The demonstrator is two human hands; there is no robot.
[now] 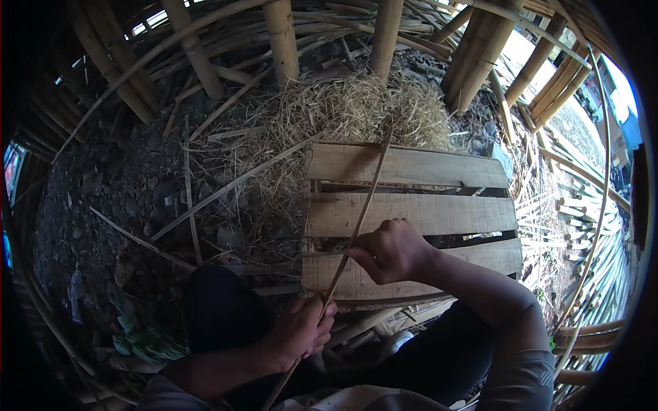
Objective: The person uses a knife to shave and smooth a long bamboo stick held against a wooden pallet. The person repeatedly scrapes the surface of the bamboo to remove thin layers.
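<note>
A long, thin bamboo strip [367, 198] slants from near my lap up across a slatted wooden bench [411, 212]. My left hand [301, 333] is closed around its lower part, in front of the bench's near edge. Higher up, my right hand [392, 251] makes a fist over the bench, thumb side against the strip. A thin, flat, pale piece [322, 255] juts leftward from that fist, crossing the strip; whether it is a blade or a sliver I cannot tell. Its other end is hidden inside the fingers.
Dry shavings [356, 103] are heaped behind the bench. Loose bamboo slats [233, 185] lie on the dark ground at left. Thick bamboo posts [281, 41] stand at the back, and a pile of bamboo poles [596, 274] lies at far right.
</note>
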